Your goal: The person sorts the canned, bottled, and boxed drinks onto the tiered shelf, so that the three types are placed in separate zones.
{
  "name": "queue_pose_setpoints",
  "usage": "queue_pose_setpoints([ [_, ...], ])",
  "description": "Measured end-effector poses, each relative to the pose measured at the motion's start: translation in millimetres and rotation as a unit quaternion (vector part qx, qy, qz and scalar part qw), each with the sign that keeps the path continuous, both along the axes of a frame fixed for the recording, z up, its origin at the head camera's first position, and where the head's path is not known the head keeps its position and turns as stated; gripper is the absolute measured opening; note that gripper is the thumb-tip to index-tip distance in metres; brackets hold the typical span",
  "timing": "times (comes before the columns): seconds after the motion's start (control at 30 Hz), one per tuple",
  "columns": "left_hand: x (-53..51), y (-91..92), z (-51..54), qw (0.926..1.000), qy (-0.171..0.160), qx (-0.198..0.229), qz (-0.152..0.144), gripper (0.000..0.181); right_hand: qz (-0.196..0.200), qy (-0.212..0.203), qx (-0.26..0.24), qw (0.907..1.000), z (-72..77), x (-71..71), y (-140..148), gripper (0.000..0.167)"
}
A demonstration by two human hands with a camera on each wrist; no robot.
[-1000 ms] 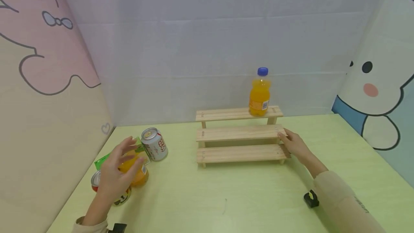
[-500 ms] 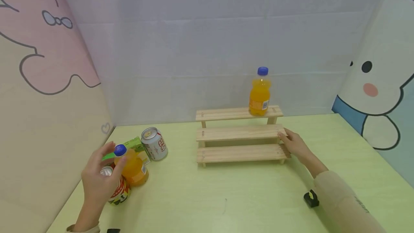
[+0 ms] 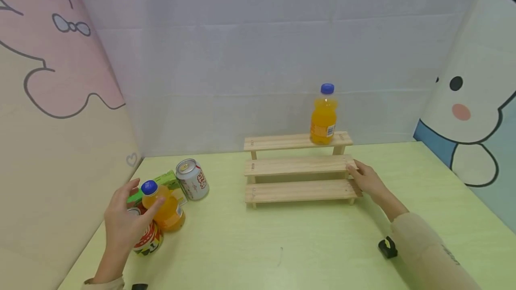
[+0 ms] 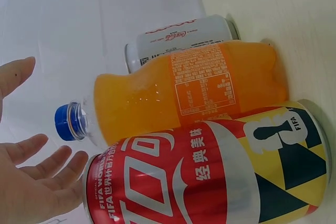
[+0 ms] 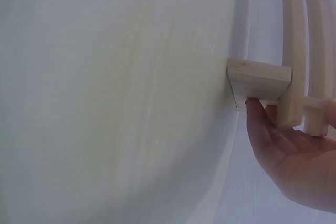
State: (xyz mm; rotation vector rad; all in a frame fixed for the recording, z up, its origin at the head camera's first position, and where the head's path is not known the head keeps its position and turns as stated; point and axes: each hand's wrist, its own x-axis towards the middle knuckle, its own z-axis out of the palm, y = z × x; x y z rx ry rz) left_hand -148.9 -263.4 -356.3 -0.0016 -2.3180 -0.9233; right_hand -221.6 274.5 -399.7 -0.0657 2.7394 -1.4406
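Observation:
On the left of the table stands an orange soda bottle (image 3: 169,211) with a blue cap. My left hand (image 3: 125,223) is beside it, thumb and fingers spread around the cap; the left wrist view shows a gap between the fingers and the cap (image 4: 70,121). A red and yellow cola can (image 4: 210,171) stands against the bottle, partly hidden by that hand in the head view. At the right end of a three-tier wooden shelf (image 3: 298,164), my right hand (image 3: 368,182) grips the wood, thumb above and fingers (image 5: 260,124) underneath.
Another orange soda bottle (image 3: 322,120) stands on the shelf's top tier, towards the right. Behind the left bottle are a white can (image 3: 193,180) and a green box (image 3: 167,179). A black clip-like piece (image 3: 388,248) is by the right sleeve.
My left hand has moved down and left from in front of the bottle to beside it, uncovering the bottle and its cap. The right hand stays on the shelf.

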Motion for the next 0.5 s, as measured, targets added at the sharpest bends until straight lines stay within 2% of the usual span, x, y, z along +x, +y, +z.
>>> queue_pose_setpoints([
  [0.07,-2.6,-2.7,-3.3,0.9995,-0.031,0.002,0.003,0.07,0.001,0.0,-0.003,1.0,-0.5,-0.3,0,0.066],
  [0.13,-6.7,-6.3,-8.4,0.9989,-0.048,0.0,0.003,0.075,0.001,0.0,-0.003,1.0,-1.0,-0.7,0,0.066],
  [0.23,-7.3,-5.5,-6.9,0.9972,-0.074,0.003,-0.001,0.078,0.001,0.0,-0.001,1.0,-1.7,-1.3,0,0.066],
  [0.27,-7.0,-4.8,-5.8,0.9968,-0.08,0.003,-0.002,0.079,0.001,0.0,0.0,1.0,-1.7,-1.2,0,0.066],
  [0.3,-3.8,-0.4,0.7,0.996,-0.089,0.01,-0.006,0.079,0.001,0.001,0.002,1.0,-1.6,-1.1,1,0.066],
  [0.4,-0.1,5.7,11.0,0.9942,-0.105,0.017,-0.015,0.081,0.001,0.004,0.006,1.0,-1.3,-0.8,1,0.066],
  [0.5,-1.6,6.0,12.1,0.993,-0.116,0.013,-0.02,0.082,0.003,0.005,0.006,1.0,-1.1,-0.4,0,0.065],
])
